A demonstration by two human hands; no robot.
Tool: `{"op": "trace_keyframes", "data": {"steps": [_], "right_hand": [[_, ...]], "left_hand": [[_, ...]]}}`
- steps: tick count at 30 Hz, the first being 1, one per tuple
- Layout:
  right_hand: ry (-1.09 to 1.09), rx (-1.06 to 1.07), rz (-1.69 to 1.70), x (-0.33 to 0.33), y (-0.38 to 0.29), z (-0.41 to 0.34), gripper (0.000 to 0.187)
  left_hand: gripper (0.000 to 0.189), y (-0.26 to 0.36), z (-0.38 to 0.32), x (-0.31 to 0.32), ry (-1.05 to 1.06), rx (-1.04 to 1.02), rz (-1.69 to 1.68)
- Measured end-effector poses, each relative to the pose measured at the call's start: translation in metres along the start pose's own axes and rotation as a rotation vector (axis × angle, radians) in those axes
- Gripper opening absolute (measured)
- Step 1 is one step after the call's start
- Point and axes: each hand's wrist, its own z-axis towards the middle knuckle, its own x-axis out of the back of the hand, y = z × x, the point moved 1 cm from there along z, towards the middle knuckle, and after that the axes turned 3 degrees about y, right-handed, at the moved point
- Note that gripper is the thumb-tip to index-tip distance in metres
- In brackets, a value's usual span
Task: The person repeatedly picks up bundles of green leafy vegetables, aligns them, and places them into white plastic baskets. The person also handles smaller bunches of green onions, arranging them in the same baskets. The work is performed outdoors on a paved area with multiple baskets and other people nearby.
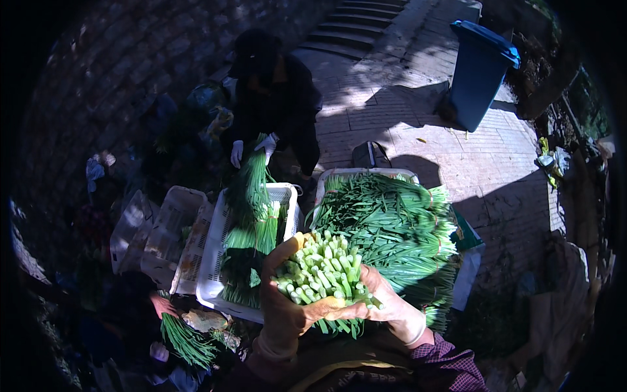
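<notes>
Between my two gloved hands is a thick bunch of green stalks point(325, 269), pale cut ends turned up toward me. My left hand point(284, 304) wraps around its left side. The right side and front edge are gripped by my right hand point(392, 301). Leaf tips show below my fingers. Just beyond the bunch, banded bundles of long-leaved greens, likely garlic chives point(382, 220), are heaped over a white plastic crate point(321, 193). Left of that, a second white crate point(208, 274) holds more bundles of greens point(267, 228).
Opposite me, a person in dark clothing point(279, 93) with white gloves holds greens point(254, 176) over the second crate. At lower left, another person's hand point(164, 305) grasps loose greens point(188, 340). Two pale crates point(174, 235) stand at left. A blue wheeled bin point(477, 78) and steps point(352, 27) lie farther off.
</notes>
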Motion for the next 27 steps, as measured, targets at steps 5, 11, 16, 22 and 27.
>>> {"op": "trace_keyframes", "data": {"steps": [5,11,16,22,27], "right_hand": [[0.047,0.026,-0.605,0.005,-0.006,0.004,0.107],[0.126,-0.183,-0.198,0.005,-0.005,0.001,0.063],[0.044,0.024,-0.34,0.007,-0.002,0.0,0.065],[0.231,-0.302,0.105,0.011,0.015,-0.009,0.102],[0.228,-0.244,0.391,0.015,0.018,-0.012,0.099]], "left_hand": [[0.151,-0.003,0.001,0.007,0.004,0.224,-0.063],[0.147,0.016,-0.002,0.025,0.108,-0.037,0.283],[0.124,0.001,0.005,0.031,0.15,0.063,0.255],[0.102,-0.022,-0.013,0.016,0.012,0.06,0.039],[0.086,-0.021,-0.002,0.021,-0.112,-0.077,0.276]]}}
